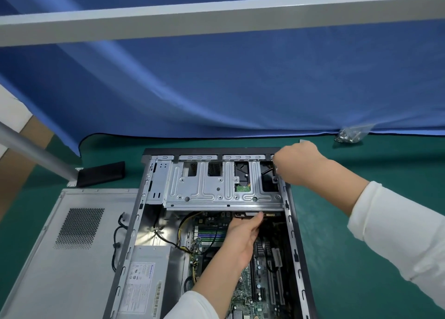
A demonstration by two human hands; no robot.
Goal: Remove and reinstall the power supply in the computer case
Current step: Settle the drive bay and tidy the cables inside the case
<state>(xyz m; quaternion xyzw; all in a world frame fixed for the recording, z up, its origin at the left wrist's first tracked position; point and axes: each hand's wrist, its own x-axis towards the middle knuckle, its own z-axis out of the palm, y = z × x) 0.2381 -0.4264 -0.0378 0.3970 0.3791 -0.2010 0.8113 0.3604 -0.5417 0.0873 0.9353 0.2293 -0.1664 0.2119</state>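
The open computer case (297,236) lies on its side on a green mat. The silver power supply (147,277), with a white label, sits in the case's near left corner, and its yellow and black cables (179,234) run toward the motherboard (262,292). My left hand (240,239) reaches in over the motherboard. Its thumb lies on the near edge of the metal drive cage (207,188) and its fingers are hidden beneath it. My right hand (298,164) curls its fingers round the cage's far right corner, at the case rim.
The removed side panel (65,258) lies flat left of the case, with a black cable (118,236) along its edge. A black block (101,174) and a grey pole (31,150) stand at the far left. A bag of screws (349,135) lies far right, under a blue cloth (216,89).
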